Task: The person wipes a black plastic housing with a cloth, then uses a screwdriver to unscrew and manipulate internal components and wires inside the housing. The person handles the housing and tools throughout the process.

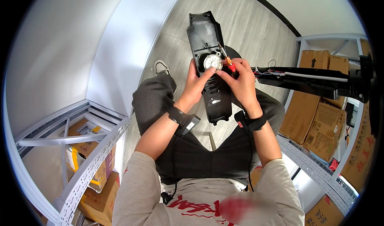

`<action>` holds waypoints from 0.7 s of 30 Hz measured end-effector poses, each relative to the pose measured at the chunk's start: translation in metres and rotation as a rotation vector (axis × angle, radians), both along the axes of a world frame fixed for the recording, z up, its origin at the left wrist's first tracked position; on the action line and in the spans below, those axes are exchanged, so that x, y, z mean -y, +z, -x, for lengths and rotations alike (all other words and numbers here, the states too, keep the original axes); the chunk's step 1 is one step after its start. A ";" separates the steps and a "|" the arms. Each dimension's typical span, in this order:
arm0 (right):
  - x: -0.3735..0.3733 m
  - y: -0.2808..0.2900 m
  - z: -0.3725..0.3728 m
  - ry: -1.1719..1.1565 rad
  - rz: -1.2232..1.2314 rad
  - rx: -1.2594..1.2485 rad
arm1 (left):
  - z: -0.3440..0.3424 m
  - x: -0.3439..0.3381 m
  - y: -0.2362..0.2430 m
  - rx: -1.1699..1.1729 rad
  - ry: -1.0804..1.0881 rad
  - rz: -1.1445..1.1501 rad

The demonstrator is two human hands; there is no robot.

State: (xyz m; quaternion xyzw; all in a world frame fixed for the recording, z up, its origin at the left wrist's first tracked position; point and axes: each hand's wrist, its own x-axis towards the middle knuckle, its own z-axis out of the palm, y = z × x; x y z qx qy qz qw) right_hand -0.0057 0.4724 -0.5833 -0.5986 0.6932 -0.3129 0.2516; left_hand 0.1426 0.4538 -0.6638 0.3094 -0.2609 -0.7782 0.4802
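Observation:
A long black plastic housing [206, 34] lies between my hands above my lap, its ribbed inner side facing up. My left hand [194, 86] is closed on the housing's left edge, with the thumb resting on a round whitish disc [213, 61] set in its middle. At the right edge, my right hand [243, 82] is closed around a screwdriver [231, 63] with a red and orange handle. The screwdriver's thin shaft points up and to the left over the housing. My right thumb reaches toward the disc's lower edge. Fingers beneath the housing are hidden.
Right of my hands, a long black part [304, 77] with loose wires extends to a dark upright piece. Metal shelving with cardboard boxes [301, 114] stands at the right. Another rack [92, 158] with boxes is at the lower left, beside a white panel [120, 38].

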 end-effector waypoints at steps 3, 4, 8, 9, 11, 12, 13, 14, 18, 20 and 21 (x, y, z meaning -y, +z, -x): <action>-0.004 0.003 0.005 -0.002 0.024 -0.002 | 0.001 0.001 0.003 0.008 0.022 0.020; -0.005 0.007 0.006 -0.014 -0.004 0.014 | 0.002 0.001 0.004 0.009 0.042 0.023; -0.013 0.029 0.013 -0.029 -0.111 0.169 | 0.000 0.002 0.003 -0.016 0.046 -0.001; -0.015 0.033 0.014 -0.033 -0.142 0.265 | 0.000 0.002 0.003 -0.020 0.047 -0.014; -0.018 0.041 0.012 -0.047 -0.143 0.328 | 0.000 0.002 0.003 -0.031 0.047 -0.039; -0.019 0.043 0.011 -0.057 -0.112 0.281 | 0.000 0.001 0.004 -0.034 0.047 -0.034; -0.021 0.044 0.011 -0.066 -0.081 0.236 | -0.001 0.001 0.006 -0.036 0.048 -0.027; -0.021 0.046 0.011 -0.074 -0.049 0.191 | -0.001 0.001 0.007 -0.037 0.050 -0.021; -0.020 0.063 0.009 -0.027 0.026 -0.054 | -0.001 0.002 0.007 -0.009 0.066 -0.011; -0.019 0.068 0.009 -0.013 0.039 -0.153 | 0.000 0.003 0.008 -0.011 0.062 -0.022; -0.019 0.065 0.009 -0.023 0.053 -0.131 | 0.000 0.003 0.008 -0.016 0.064 -0.022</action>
